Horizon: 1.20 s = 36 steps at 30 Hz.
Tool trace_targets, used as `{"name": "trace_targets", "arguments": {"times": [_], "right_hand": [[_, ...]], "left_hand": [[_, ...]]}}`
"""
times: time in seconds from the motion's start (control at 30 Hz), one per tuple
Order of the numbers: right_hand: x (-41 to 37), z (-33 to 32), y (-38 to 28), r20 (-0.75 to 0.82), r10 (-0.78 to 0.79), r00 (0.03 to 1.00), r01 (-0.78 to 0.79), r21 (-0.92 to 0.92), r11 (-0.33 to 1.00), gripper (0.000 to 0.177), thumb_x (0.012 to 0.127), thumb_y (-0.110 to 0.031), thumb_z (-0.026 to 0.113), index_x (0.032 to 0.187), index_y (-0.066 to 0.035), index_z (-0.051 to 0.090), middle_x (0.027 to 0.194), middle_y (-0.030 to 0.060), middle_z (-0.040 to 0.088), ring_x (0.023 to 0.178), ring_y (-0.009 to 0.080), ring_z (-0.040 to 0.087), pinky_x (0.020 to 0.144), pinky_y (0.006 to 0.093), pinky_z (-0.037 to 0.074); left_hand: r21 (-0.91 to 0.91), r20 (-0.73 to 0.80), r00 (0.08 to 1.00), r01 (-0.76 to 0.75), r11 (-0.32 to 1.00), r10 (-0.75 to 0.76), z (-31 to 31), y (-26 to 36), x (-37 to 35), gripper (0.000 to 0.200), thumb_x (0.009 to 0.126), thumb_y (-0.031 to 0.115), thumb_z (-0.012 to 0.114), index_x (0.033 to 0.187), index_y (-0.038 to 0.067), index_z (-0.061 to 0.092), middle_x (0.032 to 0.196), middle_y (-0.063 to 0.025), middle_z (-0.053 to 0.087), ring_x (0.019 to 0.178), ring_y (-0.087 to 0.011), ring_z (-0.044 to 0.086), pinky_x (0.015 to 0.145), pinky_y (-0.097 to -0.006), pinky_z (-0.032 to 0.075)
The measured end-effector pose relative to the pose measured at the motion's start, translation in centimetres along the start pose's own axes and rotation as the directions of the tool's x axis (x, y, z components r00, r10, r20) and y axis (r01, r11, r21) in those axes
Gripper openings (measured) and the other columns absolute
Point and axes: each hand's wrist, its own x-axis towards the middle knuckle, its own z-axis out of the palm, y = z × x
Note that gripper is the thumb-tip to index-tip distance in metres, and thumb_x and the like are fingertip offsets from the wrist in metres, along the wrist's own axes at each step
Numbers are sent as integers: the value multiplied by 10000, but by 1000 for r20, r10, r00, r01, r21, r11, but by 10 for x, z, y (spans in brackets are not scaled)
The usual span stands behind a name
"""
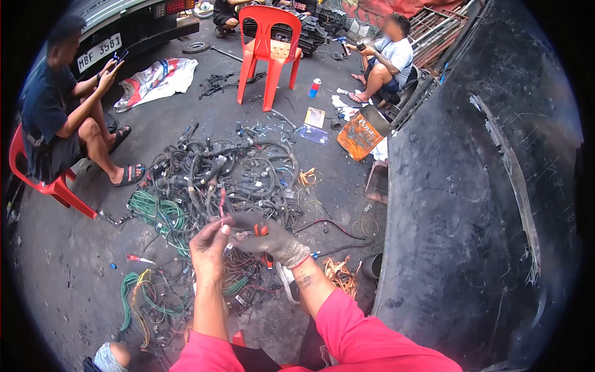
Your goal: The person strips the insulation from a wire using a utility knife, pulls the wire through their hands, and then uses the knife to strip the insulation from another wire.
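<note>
Both my hands meet in front of me, above a large heap of black wiring harnesses (198,170). My bare left hand (211,245) has thumb and fingers pinched on a thin reddish piece (222,201) that points upward. Close against it on the right is my right hand (269,239), in a worn grey glove, its fingers curled around something with orange-red parts (261,230). What exactly that is I cannot make out. Coils of green wire (155,211) lie at the heap's left edge, and a bundle of copper-coloured wire (340,276) lies right of my forearms.
A person (52,118) sits on a red chair at left; another person (390,59) sits at the upper right. A red plastic chair (270,37) stands beyond the heap. A large dark panel (446,217) fills the right side. An orange bag (361,136) lies nearby.
</note>
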Motion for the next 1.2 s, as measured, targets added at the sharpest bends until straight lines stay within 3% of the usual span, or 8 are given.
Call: {"name": "trace_targets", "arguments": {"times": [0.3, 0.43, 0.5, 0.63, 0.83, 0.97, 1.07, 1.2], "right_hand": [[6, -8, 28, -29, 60, 998, -62, -739, 671, 324, 808, -292, 699, 1040, -66, 677, 787, 30, 658, 731, 114, 604, 671, 250, 464], [8, -16, 29, -143, -41, 989, -61, -638, 768, 256, 842, -282, 667, 913, -36, 680, 705, 27, 614, 586, 110, 565, 541, 255, 432], [1, -13, 4, -44, 116, 992, -109, 128, 986, 247, 885, -263, 624, 817, -27, 651, 619, 11, 542, 468, 82, 469, 442, 266, 368], [3, -30, -1, -228, -27, 973, 151, 547, 824, 181, 912, -222, 600, 847, -53, 599, 566, -16, 450, 431, 74, 372, 410, 256, 297], [-16, -97, -17, -562, -141, 815, 530, 625, 573, 287, 902, -352, 620, 767, -107, 552, 581, -36, 353, 487, 121, 331, 451, 317, 307], [-50, -129, -45, -846, -253, 470, 679, 164, 715, 220, 916, -366, 565, 839, -160, 551, 634, -23, 483, 598, 141, 487, 586, 375, 430], [-78, -191, -34, -617, -366, 697, 691, 442, 572, 170, 867, -303, 586, 877, -141, 538, 664, -26, 486, 704, 126, 557, 741, 396, 460], [-93, -246, -27, -840, -334, 427, 695, 69, 716, 248, 849, -206, 535, 1017, -25, 550, 728, 119, 569, 767, 286, 579, 819, 522, 473]], "left_hand": [[-65, -274, 954, -142, 988, 120, -36, -2, 21, 328, 873, 170, 687, 1169, 34, 643, 1105, -20, 648, 920, -78, 577, 763, -241, 410], [-23, -260, 947, -202, 979, 189, -23, 6, 18, 444, 926, 305, 618, 1300, 75, 553, 1146, -36, 628, 970, -107, 571, 827, -268, 417], [33, -161, 986, 38, 999, -32, -2, 7, 7, 474, 959, 380, 545, 1320, 73, 532, 1149, -41, 620, 1021, -124, 559, 882, -287, 412], [446, 399, 747, 348, 825, -531, 7, -19, 0, 405, 970, 313, 538, 1260, 31, 572, 1029, -50, 662, 925, -150, 613, 853, -304, 477], [670, 402, 816, 47, 741, -416, 0, -11, 1, 202, 839, 164, 699, 970, 11, 686, 801, -29, 666, 738, -98, 587, 676, -264, 467], [738, 426, 801, -39, 673, -420, -29, -6, 12, 242, 810, 248, 708, 873, 16, 691, 685, -76, 633, 654, -118, 558, 617, -313, 452], [716, 426, 815, -37, 697, -394, -48, 25, 14, 183, 839, 191, 681, 859, 10, 685, 678, -38, 610, 649, -110, 523, 616, -303, 437], [685, 360, 876, -14, 728, -322, -85, 45, 18, 235, 842, 220, 708, 929, 2, 700, 755, -9, 631, 734, -102, 534, 681, -286, 438]]}}
